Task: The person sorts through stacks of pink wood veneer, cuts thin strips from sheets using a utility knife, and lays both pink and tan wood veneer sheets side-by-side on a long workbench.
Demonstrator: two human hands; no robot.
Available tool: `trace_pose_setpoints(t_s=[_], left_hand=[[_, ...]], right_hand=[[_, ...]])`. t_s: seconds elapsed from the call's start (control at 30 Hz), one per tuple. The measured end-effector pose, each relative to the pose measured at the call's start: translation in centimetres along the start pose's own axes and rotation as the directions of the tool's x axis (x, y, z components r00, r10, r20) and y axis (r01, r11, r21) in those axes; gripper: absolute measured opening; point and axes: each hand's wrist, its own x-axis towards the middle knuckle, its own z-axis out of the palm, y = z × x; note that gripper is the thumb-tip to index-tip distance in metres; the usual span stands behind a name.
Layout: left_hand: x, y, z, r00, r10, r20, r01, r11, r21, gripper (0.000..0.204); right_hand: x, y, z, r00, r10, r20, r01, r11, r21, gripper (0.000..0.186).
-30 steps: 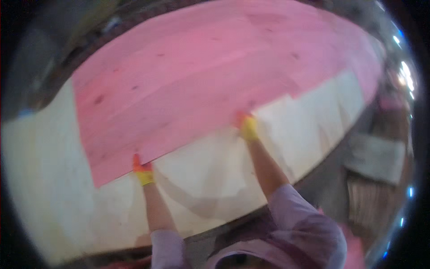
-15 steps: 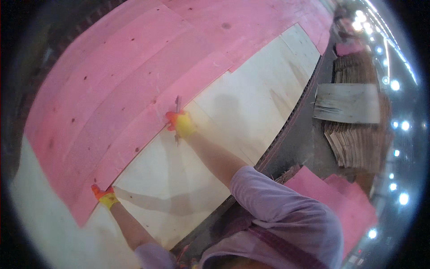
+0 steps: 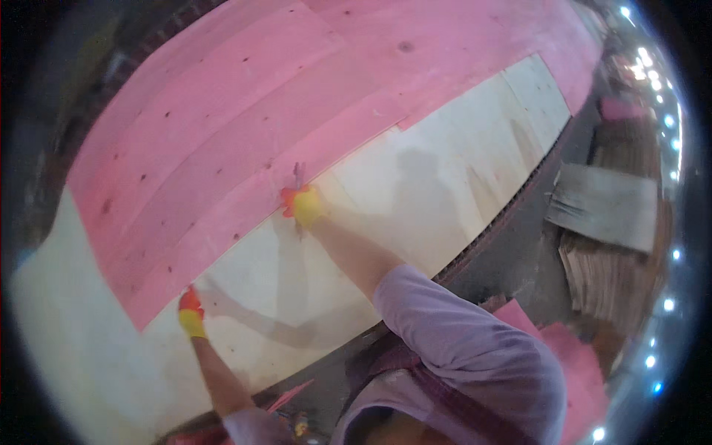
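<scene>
Pink veneer sheets with dark knots lie side by side over a pale wood sheet. My right hand, in an orange-and-yellow glove, is closed round a narrow dark tool at the pink sheet's near edge. The tool sticks out above and below the fingers; its exact kind is unclear. Nearer and to the left, my left hand, gloved alike, rests on the pale wood just beside that edge. Its fingers stretch toward the pink sheet, and nothing shows in them.
Beyond the pale sheet's right edge stand stacks of brown veneer, with a loose whitish sheet on top. More pink sheets lie at the lower right, beside my right sleeve. Pale wood also extends past the pink at the left.
My left hand has slid right and slightly away along the edge, coming off the pink sheet's corner. The right hand stays at the edge with the tool. The whole view has shifted.
</scene>
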Motion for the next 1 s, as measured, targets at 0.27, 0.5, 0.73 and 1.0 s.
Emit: trace_pose_setpoints(t_s=[0.27, 0.5, 0.73, 1.0], left_hand=[[-21.0, -21.2, 13.3, 0.889, 0.375, 0.263, -0.093, -0.416, 0.905, 0.112], [-24.3, -19.3, 14.0, 0.947, 0.283, 0.150, -0.127, -0.098, 0.987, 0.113], [-23.0, -20.6, 10.2, 0.809, 0.555, 0.193, -0.237, 0.007, 0.971, 0.090], [-31.9, -36.4, -0.3, 0.655, 0.738, -0.160, -0.538, 0.605, 0.587, 0.052]], right_hand=[[1.3, 0.0, -3.9, 1.000, -0.017, -0.002, 0.015, 0.958, -0.286, 0.042], [-11.5, -5.8, -9.5, 0.826, 0.000, 0.563, 0.563, 0.030, -0.826, 0.067], [-26.5, -2.4, -24.7, 0.864, 0.034, 0.502, 0.492, -0.274, -0.827, 0.112], [-26.2, -2.9, -26.1, 0.916, 0.127, 0.380, 0.398, -0.407, -0.822, 0.110]])
